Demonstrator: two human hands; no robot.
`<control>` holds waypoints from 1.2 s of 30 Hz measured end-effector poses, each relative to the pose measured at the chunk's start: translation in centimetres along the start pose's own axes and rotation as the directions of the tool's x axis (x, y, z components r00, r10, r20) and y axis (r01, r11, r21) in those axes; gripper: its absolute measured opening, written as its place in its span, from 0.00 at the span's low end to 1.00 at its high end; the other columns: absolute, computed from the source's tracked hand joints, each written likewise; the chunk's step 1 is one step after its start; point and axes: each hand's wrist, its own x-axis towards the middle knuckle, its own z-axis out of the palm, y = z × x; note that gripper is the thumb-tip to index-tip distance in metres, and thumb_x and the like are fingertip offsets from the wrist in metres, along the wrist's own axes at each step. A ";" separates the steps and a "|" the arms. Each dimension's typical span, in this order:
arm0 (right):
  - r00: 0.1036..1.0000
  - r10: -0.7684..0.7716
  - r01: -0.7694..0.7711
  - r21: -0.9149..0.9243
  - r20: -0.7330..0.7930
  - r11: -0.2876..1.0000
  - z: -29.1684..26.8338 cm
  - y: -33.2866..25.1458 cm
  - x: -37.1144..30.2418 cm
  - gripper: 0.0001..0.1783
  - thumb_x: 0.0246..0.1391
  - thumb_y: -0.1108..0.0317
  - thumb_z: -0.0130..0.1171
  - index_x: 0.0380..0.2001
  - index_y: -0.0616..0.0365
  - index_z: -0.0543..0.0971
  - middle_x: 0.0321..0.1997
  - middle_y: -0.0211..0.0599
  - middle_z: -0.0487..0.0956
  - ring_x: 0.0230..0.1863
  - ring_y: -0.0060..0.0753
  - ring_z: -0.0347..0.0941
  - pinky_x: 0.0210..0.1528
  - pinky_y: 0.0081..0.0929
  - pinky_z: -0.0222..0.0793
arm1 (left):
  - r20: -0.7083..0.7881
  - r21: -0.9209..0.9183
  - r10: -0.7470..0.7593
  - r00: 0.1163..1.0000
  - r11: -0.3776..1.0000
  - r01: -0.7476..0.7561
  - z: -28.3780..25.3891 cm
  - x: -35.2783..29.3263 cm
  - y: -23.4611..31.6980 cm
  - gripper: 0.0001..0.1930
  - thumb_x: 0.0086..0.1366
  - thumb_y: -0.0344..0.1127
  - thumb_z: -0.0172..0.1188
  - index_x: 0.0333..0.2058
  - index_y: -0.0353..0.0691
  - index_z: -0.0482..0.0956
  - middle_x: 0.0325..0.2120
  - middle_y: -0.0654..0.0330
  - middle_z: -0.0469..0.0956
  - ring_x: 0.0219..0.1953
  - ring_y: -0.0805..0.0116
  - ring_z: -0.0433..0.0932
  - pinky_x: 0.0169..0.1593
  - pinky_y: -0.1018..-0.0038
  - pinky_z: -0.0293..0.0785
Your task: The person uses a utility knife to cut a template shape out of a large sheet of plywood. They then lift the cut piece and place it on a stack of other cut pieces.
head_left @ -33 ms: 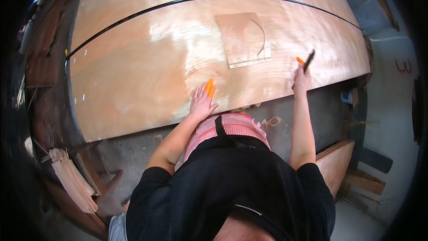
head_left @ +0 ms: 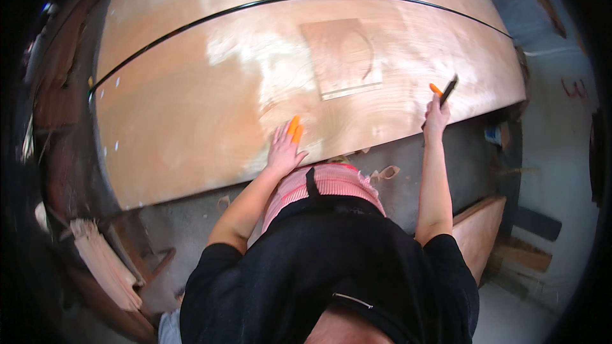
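A large sheet of pale brown veneer (head_left: 191,108) lies spread in front of me, with a thin black line (head_left: 255,3) curving across its far part. A smaller rectangular veneer patch (head_left: 341,57) rests on it near the middle. My left hand (head_left: 284,150) lies flat on the sheet near its front edge, with orange guards on two fingertips. My right hand (head_left: 435,118) is raised over the sheet's front right edge, gripping a slim black blade tool (head_left: 449,89); one of its fingers also has an orange tip.
Curled veneer scraps (head_left: 386,172) lie on the grey floor below the sheet's edge. A bundle of wood strips (head_left: 105,261) sits at the lower left. A wooden board (head_left: 478,229) stands on edge by my right arm, with more offcuts (head_left: 523,255) beyond.
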 end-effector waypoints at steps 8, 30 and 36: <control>0.689 -0.521 0.618 0.034 -0.504 0.785 -16.4 -20.6 14.6 0.12 0.47 0.71 0.52 0.37 0.62 0.69 0.24 0.23 0.66 0.15 0.11 0.56 0.14 0.12 0.50 | 0.032 0.079 0.014 0.999 0.997 -0.016 -0.5 1.0 2.1 0.39 0.46 0.48 0.57 0.54 0.33 0.54 0.56 0.49 0.49 0.59 0.52 0.46 0.59 0.56 0.40; 0.910 -0.375 0.413 0.451 -0.176 0.791 -11.1 -31.6 17.0 0.11 0.46 0.71 0.55 0.33 0.65 0.73 0.25 0.31 0.72 0.12 0.11 0.50 0.12 0.10 0.43 | 0.022 0.091 -0.007 1.000 0.996 0.005 0.1 -0.2 0.5 0.39 0.47 0.49 0.56 0.54 0.35 0.54 0.56 0.49 0.49 0.59 0.53 0.47 0.58 0.55 0.41; 0.965 0.013 0.087 0.367 -0.261 0.926 -27.0 -17.5 27.5 0.09 0.48 0.62 0.42 0.19 0.53 0.64 0.16 0.26 0.62 0.17 0.23 0.58 0.16 0.24 0.56 | 0.046 0.057 0.040 0.998 0.997 -0.043 -0.1 0.8 1.1 0.37 0.49 0.49 0.55 0.54 0.35 0.55 0.56 0.50 0.50 0.59 0.56 0.47 0.59 0.57 0.42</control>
